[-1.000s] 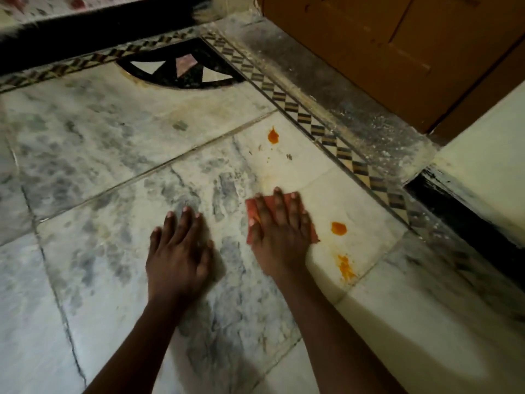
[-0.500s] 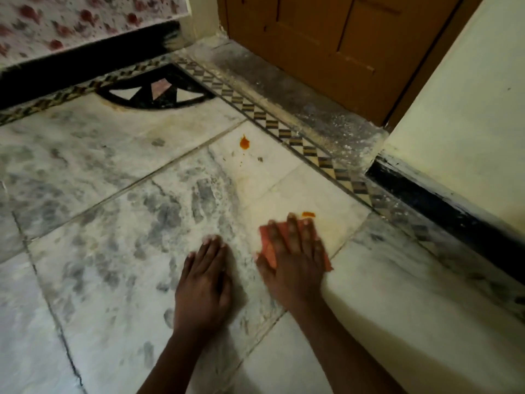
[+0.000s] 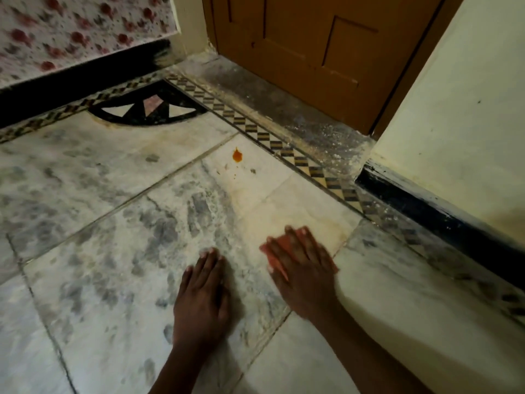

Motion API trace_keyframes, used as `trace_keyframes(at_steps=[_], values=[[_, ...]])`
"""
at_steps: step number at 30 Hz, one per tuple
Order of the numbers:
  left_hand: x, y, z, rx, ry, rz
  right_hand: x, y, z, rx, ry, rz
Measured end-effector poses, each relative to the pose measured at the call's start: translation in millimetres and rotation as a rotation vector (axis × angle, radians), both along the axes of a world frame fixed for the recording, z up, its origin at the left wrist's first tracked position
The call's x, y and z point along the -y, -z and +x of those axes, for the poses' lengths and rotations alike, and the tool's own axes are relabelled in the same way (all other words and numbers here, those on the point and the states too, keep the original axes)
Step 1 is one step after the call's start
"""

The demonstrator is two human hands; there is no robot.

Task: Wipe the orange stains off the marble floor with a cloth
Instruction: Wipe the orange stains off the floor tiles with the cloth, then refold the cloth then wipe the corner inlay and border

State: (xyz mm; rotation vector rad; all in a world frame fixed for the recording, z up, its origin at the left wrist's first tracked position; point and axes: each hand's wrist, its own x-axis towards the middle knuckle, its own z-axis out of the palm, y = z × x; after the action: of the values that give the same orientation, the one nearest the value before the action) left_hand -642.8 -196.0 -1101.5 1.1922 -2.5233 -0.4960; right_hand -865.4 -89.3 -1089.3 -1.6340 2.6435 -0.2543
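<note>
My right hand (image 3: 301,268) lies flat and motion-blurred on an orange-red cloth (image 3: 274,255), pressing it to the marble floor (image 3: 113,223); only the cloth's left edge and far corner show between and beside the fingers. My left hand (image 3: 203,297) rests palm down on the grey-veined slab to its left, holding nothing, fingers slightly apart. One orange stain (image 3: 237,155) with a few small specks near it sits farther away on the pale slab, well beyond the cloth. No orange marks show around the cloth itself.
A checkered inlay border (image 3: 284,149) runs diagonally at the far right of the slabs, with a dusty sill and a brown wooden door (image 3: 312,52) behind it. A cream wall with a black skirting (image 3: 426,206) stands on the right. A black fan-shaped inlay (image 3: 147,112) lies at the far left.
My right hand slid the cloth to the right over the two orange stains near it; those stains no longer show. The view tilted up; the left hand stayed planted.
</note>
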Motion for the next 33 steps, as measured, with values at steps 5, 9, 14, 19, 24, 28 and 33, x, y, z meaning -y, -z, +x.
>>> trace_keyframes(at_steps=[5,9,14,19,24,28,33], values=[[-1,0,-2,0.0,-0.002,-0.012,1,-5,-61,0.116,0.488,0.104],[-1,1,-5,0.017,0.006,-0.042,89,-5,-62,0.317,0.518,0.071],[1,-3,-1,0.02,0.008,-0.012,28,-8,24,0.066,-0.065,0.0],[1,-1,-3,-0.03,0.005,-0.037,-15,-5,-55,0.043,0.263,0.032],[2,1,-3,-0.006,0.011,-0.089,57,-7,-89,0.221,0.366,0.076],[1,-13,-1,-0.004,0.003,0.048,49,-2,-16,0.32,-0.025,-0.179],[4,-45,-14,-0.198,-0.078,0.376,39,-50,34,1.514,0.411,-0.593]])
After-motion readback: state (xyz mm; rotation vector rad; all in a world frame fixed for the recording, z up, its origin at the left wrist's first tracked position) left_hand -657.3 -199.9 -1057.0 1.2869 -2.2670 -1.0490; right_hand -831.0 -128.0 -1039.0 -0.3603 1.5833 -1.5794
